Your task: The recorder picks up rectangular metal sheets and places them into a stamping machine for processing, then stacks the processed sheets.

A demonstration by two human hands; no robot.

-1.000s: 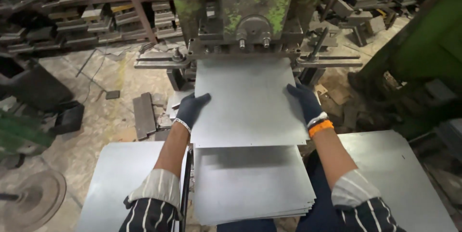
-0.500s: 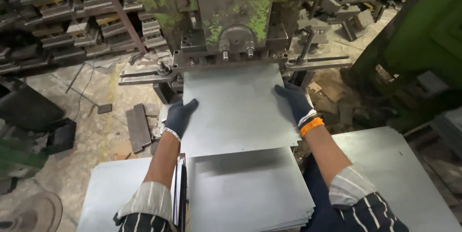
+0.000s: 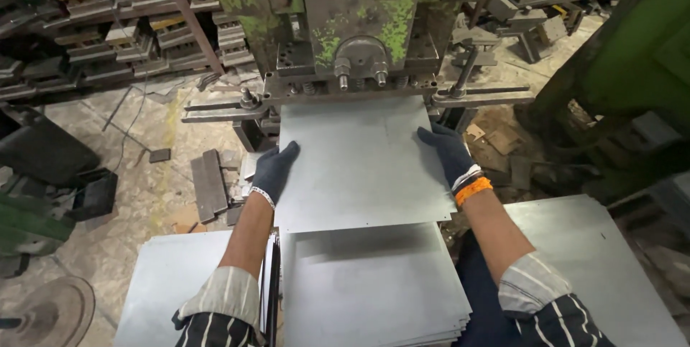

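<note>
A tall green press [image 3: 359, 23] fills the view ahead of me. A flat grey metal sheet [image 3: 359, 167] lies level, its far edge under the press. Below it sits a stack of sheets [image 3: 374, 289]. My gloved left hand [image 3: 274, 171] and right hand [image 3: 447, 151] grip its side edges.

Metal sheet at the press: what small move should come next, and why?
Probably a short push forward. The left hand and right hand hold the metal sheet by its side edges, and its far edge sits just at the green press, above the stack of sheets.
</note>
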